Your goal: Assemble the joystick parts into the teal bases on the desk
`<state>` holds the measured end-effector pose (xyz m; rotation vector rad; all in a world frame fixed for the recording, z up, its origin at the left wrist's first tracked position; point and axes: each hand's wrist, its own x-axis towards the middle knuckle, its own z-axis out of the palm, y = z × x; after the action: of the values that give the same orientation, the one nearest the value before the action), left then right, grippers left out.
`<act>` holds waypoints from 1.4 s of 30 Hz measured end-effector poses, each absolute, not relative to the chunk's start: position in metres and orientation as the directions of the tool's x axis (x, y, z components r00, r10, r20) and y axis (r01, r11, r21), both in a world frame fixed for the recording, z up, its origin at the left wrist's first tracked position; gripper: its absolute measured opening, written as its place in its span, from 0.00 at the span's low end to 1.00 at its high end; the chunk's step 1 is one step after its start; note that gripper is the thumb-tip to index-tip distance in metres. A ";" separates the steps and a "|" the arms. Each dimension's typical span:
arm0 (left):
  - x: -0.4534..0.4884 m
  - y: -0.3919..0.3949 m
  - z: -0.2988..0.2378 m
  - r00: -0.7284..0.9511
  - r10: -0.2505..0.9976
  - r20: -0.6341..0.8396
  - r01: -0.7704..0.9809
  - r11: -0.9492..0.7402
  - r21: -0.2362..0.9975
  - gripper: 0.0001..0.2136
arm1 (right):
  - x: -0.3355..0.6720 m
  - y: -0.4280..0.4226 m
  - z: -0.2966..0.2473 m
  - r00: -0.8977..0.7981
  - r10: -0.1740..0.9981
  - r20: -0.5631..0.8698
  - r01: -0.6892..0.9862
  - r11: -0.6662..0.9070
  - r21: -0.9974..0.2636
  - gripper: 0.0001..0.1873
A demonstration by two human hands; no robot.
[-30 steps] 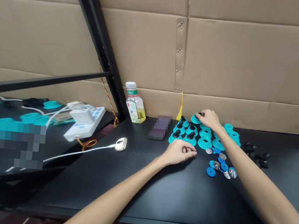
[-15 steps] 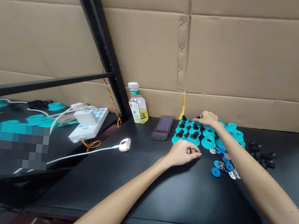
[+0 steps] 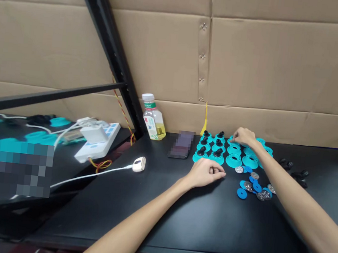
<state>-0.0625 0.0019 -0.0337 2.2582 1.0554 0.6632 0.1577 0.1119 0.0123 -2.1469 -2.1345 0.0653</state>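
My left hand (image 3: 204, 173) rests on the black table in front of the teal flanged rings, its fingers curled together and nothing visible in them. Over the back of the third column, my right hand (image 3: 244, 137) reaches down with its fingers pinched at a teal ring (image 3: 231, 140); whether something is between the fingertips is hidden. In the two left columns, teal rings (image 3: 216, 159) carry upright or tilted black fittings (image 3: 218, 152). Rings farther right, such as the front one (image 3: 234, 160), show open centres. My right forearm partly covers the rightmost rings.
Blue discs (image 3: 242, 193) and silver discs (image 3: 239, 169) lie scattered before the rings. Loose black fittings (image 3: 301, 174) sit beyond my right forearm. Left of the rings are a phone (image 3: 181, 144), a bottle (image 3: 154, 119), a cabled white device (image 3: 139, 164) and a power strip (image 3: 96, 145).
My right hand has moved right, from the back of the second column to the third. A black fitting now shows upright where it was. My left hand has stayed put.
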 end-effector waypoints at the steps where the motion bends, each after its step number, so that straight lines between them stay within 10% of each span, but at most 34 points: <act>1: -0.063 0.002 -0.034 0.569 0.798 0.197 0.524 -0.538 0.660 0.11 | 0.157 0.111 0.012 0.010 0.998 0.055 0.993 -0.004 -0.117 0.12; 11: -0.063 0.003 -0.033 0.595 0.784 0.177 0.452 -0.508 0.733 0.12 | 0.170 0.062 0.057 -0.021 0.960 0.279 0.975 0.082 -0.206 0.13; 21: -0.067 0.006 -0.022 0.359 0.890 0.281 0.574 -0.448 0.686 0.11 | 0.158 -0.034 0.042 -0.457 0.842 0.288 0.746 0.539 -0.392 0.15; 42: -0.067 0.005 -0.024 0.564 0.790 0.242 0.459 -0.543 0.703 0.11 | 0.139 -0.038 -0.006 -0.479 0.821 0.311 0.804 0.552 -0.221 0.10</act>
<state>-0.0672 0.0049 -0.0235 2.2147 0.9962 0.7418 0.1386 -0.0376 -0.0056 -1.3258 -2.4113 0.0630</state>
